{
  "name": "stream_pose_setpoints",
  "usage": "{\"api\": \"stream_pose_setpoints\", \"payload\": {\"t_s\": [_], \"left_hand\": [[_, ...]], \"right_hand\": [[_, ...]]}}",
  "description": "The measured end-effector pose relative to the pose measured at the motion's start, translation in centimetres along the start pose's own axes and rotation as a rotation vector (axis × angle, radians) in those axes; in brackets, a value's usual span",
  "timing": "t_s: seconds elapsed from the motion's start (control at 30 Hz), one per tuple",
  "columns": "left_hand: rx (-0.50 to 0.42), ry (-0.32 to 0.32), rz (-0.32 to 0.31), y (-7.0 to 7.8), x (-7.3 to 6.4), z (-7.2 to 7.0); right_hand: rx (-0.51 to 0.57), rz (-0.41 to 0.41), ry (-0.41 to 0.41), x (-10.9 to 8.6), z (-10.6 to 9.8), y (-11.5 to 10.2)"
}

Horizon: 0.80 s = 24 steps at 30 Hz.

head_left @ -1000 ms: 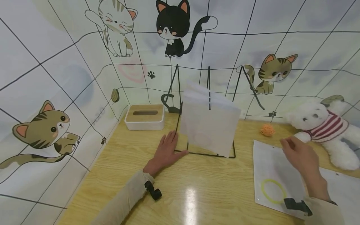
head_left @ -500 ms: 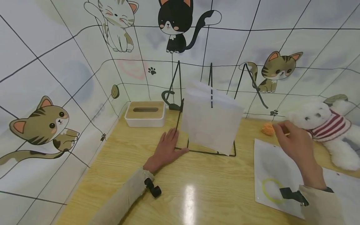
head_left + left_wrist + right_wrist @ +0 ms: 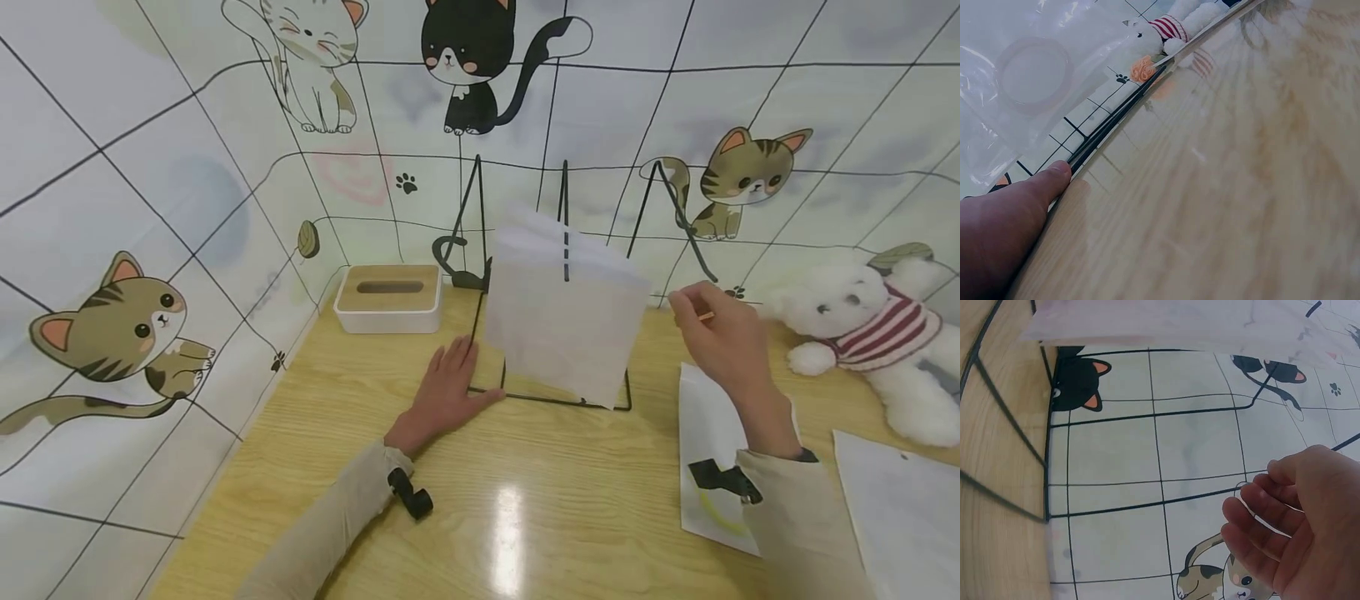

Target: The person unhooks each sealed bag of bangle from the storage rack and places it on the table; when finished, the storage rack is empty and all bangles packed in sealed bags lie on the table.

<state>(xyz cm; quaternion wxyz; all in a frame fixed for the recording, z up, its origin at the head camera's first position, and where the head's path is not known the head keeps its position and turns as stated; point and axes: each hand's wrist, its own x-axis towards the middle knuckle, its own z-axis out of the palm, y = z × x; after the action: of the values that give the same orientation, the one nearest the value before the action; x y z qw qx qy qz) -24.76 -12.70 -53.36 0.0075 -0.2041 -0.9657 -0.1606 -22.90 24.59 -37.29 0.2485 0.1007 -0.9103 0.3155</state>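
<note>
My left hand (image 3: 441,393) rests spread at the left side of a black wire rack (image 3: 551,401) on the table. In the left wrist view, its thumb (image 3: 1057,175) touches the dark wire. Several pale sheets or pouches (image 3: 566,321), apparently thin plastic, hang from the rack's middle prong. To the right of the rack, my right hand (image 3: 720,337) is raised in the air. The right wrist view shows this hand (image 3: 1297,519) with loosely bent fingers and no object visible in it. An orange crocheted-looking ball (image 3: 1142,69) is mostly hidden behind it in the head view.
A white tissue box with a wooden lid (image 3: 390,298) stands at the back left. A pale sheet with a yellow ring (image 3: 708,408) lies under the right forearm, another sheet (image 3: 900,508) further right. A white plush toy (image 3: 862,333) leans against the cat-patterned wall.
My right hand has moved left and up, from over the pale sheets past the orange ball to beside the rack. The left hand stays in place.
</note>
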Motion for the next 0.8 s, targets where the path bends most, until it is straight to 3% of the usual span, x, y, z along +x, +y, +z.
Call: {"api": "stream_pose_setpoints", "payload": {"t_s": [0.17,0.4,0.5,0.7,0.8], "left_hand": [[-0.004,-0.004,0.005,0.3,0.0,0.0],[0.004,0.019,0.004,0.3,-0.2,-0.4],[0.005,0.015,0.003,0.3,-0.2,-0.4],[0.01,0.016,-0.001,0.3,-0.2,-0.5],[0.015,0.024,0.004,0.3,-0.2,-0.4]], "right_hand": [[0.076,-0.039,0.002,1.0,0.7,-1.1],[0.182,-0.14,0.122,2.1,1.9,-3.1],[0.24,-0.108,0.149,2.5,2.5,-4.1],[0.333,0.047,0.183,2.8,3.2,-5.5],[0.403,0.074,0.197,2.6,3.7,-6.0]]}}
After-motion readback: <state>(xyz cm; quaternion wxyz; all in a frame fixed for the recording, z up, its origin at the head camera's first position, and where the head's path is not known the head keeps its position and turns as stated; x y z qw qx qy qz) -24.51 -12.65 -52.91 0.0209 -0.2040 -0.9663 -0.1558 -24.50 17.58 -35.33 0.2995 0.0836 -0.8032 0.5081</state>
